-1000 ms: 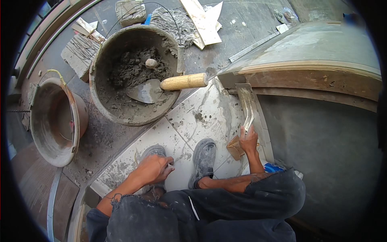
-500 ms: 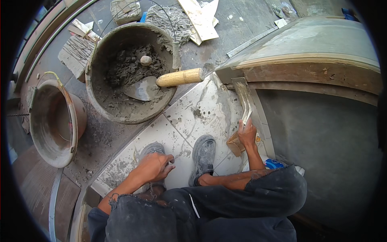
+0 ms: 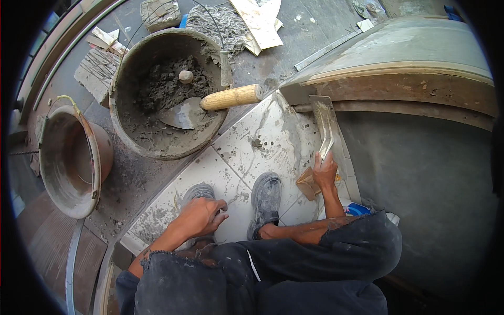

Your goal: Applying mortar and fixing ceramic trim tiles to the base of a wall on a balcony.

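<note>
My right hand (image 3: pixel 326 173) is closed around the handle end of a plastering trowel (image 3: pixel 323 113). Its long, flat, mortar-smeared blade points away from me, by the wooden edge of the dark panel. My left hand (image 3: pixel 202 216) hangs over my left shoe, fingers loosely bent and apart, with nothing visible in them. Ahead on the left stands a bucket (image 3: pixel 118 123) of wet grey mortar (image 3: pixel 157 86). A pointing trowel (image 3: pixel 233 98) with a thick wooden handle lies in it, blade on the mortar and handle across the rim.
A second bucket (image 3: pixel 47 178), seemingly without mortar, stands at the left. Beyond are a mop head (image 3: pixel 212 23), broken white boards (image 3: pixel 257 26) and concrete blocks (image 3: pixel 97 73). White splattered tiles (image 3: pixel 226 163) lie underfoot. A brown cardboard piece (image 3: pixel 307 185) sits beside my right hand.
My right hand and the plastering trowel have shifted slightly to the right, the blade tilting a little. My left hand stays almost where it was. The whole view has moved slightly.
</note>
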`<state>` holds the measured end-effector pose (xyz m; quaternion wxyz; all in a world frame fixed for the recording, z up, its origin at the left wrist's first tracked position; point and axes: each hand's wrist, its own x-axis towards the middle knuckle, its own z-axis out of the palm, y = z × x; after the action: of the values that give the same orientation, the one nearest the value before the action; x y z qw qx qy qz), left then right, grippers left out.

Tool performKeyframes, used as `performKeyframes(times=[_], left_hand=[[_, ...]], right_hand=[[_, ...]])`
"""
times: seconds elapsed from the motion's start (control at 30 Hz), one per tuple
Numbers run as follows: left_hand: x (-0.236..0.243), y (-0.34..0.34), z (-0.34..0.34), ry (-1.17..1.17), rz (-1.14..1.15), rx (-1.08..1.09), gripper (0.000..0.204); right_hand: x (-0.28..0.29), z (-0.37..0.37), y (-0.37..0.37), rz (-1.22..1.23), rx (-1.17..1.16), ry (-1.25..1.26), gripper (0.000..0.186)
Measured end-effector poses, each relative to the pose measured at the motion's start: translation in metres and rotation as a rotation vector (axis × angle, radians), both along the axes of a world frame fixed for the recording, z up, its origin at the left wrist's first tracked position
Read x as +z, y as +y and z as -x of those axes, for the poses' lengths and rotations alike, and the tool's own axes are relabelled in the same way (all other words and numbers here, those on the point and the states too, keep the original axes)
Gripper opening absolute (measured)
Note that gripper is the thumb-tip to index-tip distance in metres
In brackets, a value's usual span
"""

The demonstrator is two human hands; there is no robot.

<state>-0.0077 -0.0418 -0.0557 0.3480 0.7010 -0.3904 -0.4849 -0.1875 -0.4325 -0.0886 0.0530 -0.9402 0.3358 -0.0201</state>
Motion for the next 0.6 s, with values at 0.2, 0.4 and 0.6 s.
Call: performKeyframes(times=[0.2, 0.4, 0.6], left_hand=[[-0.005, 0.004, 0.001, 0.021, -0.002, 0.011, 0.025], [0.002, -0.005, 0.000, 0.010, -0.031, -0.034, 0.025], [0.000, 0.001, -0.001, 0.019, -0.036, -0.009, 0.024]], right_hand=[[0.007, -0.002, 0.006, -0.019, 0.041, -0.077, 0.031], [-0.009, -0.006, -0.002, 0.052, 0.012, 0.103, 0.029], [0.013, -0.010, 0.010, 0.013, -0.013, -0.072, 0.026]])
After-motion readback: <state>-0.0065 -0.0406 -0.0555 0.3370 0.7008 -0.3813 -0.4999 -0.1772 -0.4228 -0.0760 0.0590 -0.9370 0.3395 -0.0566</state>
